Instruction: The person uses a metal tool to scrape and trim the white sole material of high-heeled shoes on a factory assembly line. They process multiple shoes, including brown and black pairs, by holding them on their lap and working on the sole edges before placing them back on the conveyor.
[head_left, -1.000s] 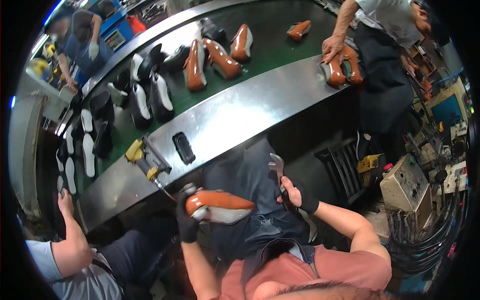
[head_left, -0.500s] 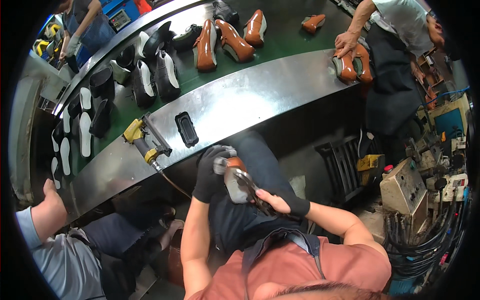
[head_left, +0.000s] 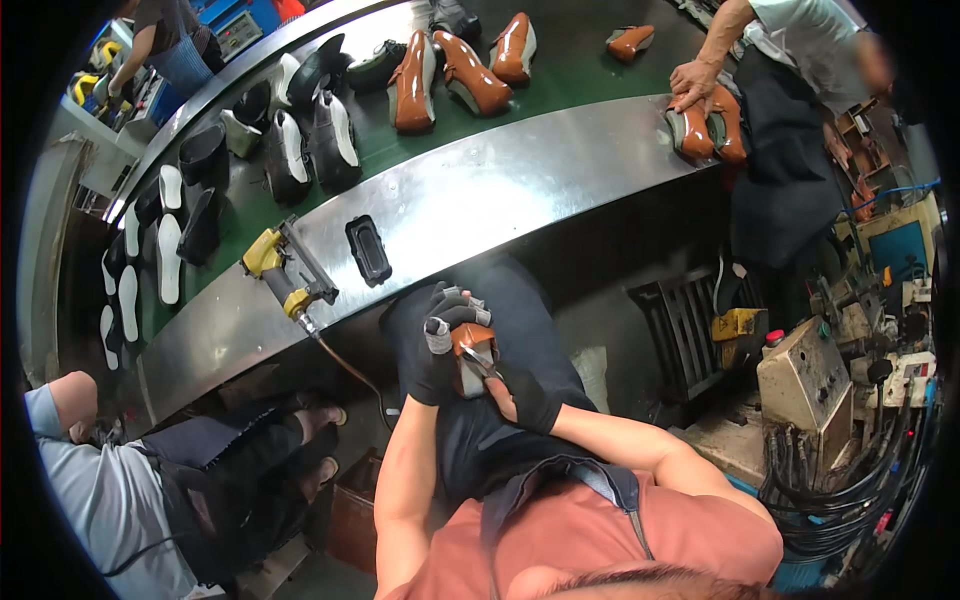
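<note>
A brown shoe (head_left: pixel 472 352) stands on end over my lap, its sole side turned toward me. My left hand (head_left: pixel 438 348), in a black glove, is wrapped around the shoe's left side. My right hand (head_left: pixel 520 392), also gloved in black, presses a thin metal tool (head_left: pixel 480 364) against the shoe. On the steel ledge (head_left: pixel 520 180) in front of me lie a yellow pneumatic nailer (head_left: pixel 285 280) with its hose and a black rectangular tray (head_left: pixel 368 250).
Beyond the ledge a green conveyor belt (head_left: pixel 570 60) carries brown shoes (head_left: pixel 460 65) and black shoes (head_left: pixel 300 140). A person at the right holds a brown shoe (head_left: pixel 705 130) on the ledge. Another person (head_left: pixel 110 490) sits at my left. Machinery and cables (head_left: pixel 850 400) fill the right side.
The shoe lay flat in my left hand with my right hand apart. I turned it upright and drew it closer, and my right hand came onto it with the tool.
</note>
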